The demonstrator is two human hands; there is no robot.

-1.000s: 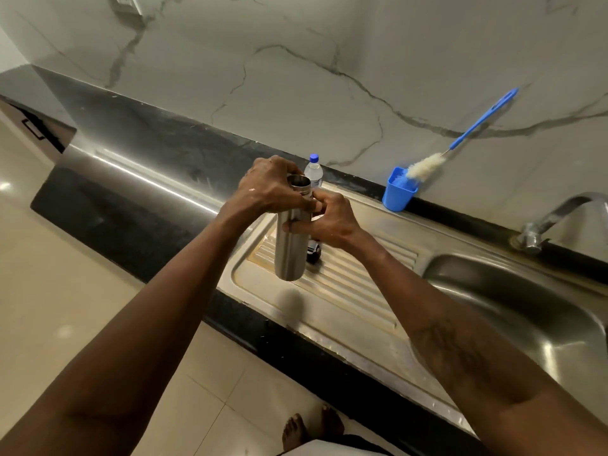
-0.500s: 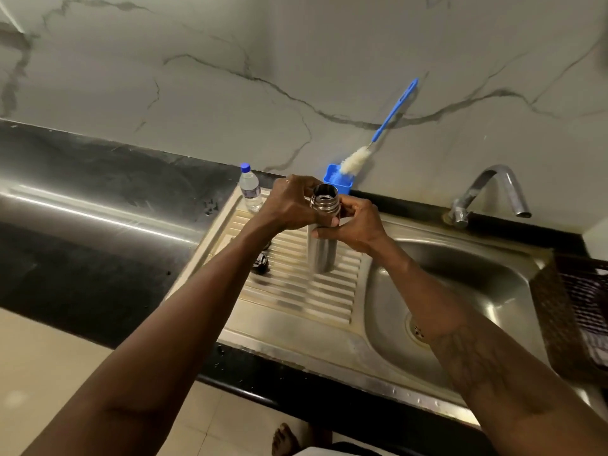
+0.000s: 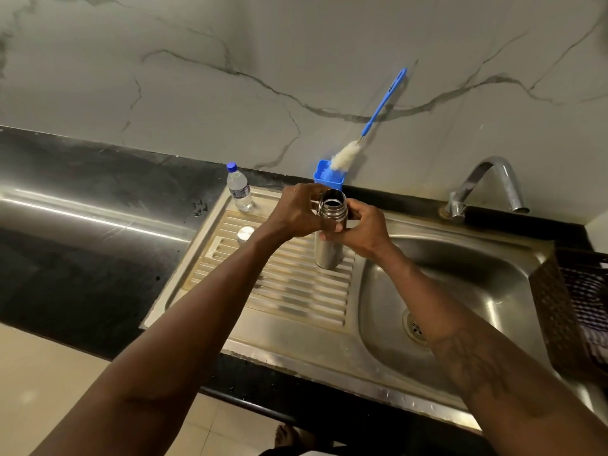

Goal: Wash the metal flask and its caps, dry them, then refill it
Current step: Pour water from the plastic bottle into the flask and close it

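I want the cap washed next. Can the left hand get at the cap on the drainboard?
Probably yes. The cap sits uncovered on the drainboard, close beside the left hand, with nothing between. That hand grips the flask, so it must let go first.

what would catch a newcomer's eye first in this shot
The open metal flask, gripped near its threaded neck by the left hand and right hand, is mid-frame over the ribbed drainboard. Behind it a blue bottle brush leans out of a blue holder against the marble wall. A metal cap lies on the drainboard, near a water bottle.
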